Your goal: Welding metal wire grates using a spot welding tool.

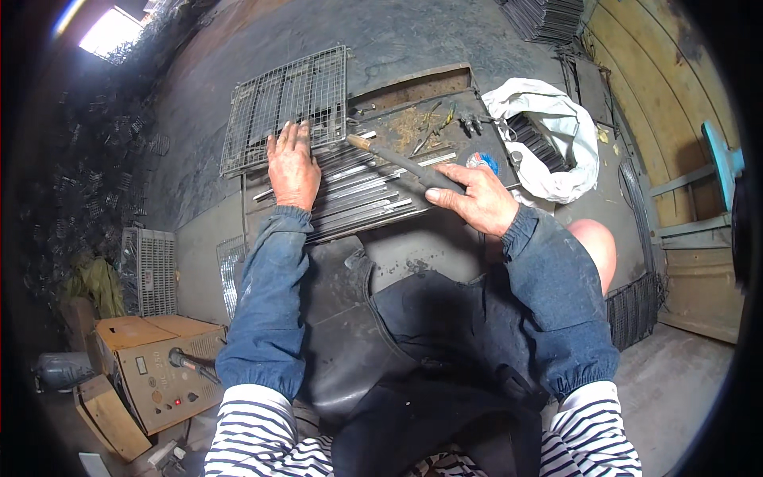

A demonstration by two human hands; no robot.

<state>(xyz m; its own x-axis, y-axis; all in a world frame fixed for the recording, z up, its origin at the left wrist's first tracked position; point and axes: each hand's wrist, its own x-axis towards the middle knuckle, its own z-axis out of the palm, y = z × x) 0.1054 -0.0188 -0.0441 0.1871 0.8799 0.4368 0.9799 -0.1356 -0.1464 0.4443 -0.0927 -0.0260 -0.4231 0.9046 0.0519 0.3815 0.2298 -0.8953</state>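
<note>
My left hand (292,165) lies flat, fingers spread, on a fan of thin metal strips (362,199) at the near edge of a wire mesh grid (286,103). My right hand (475,197) is closed around the dark handle of a welding torch (401,163), whose pale tip points left and up over the strips, close to the grid's corner. Both forearms wear blue sleeve covers over striped sleeves. A dark apron covers my lap below the metal workbench (429,246).
A white sack (556,135) with dark rods sits right of the bench, with pliers and small tools (445,123) behind the strips. A tan welding machine (159,374) stands at lower left, a mesh basket (151,270) beside it. Stacked wire grids (548,20) lie far back.
</note>
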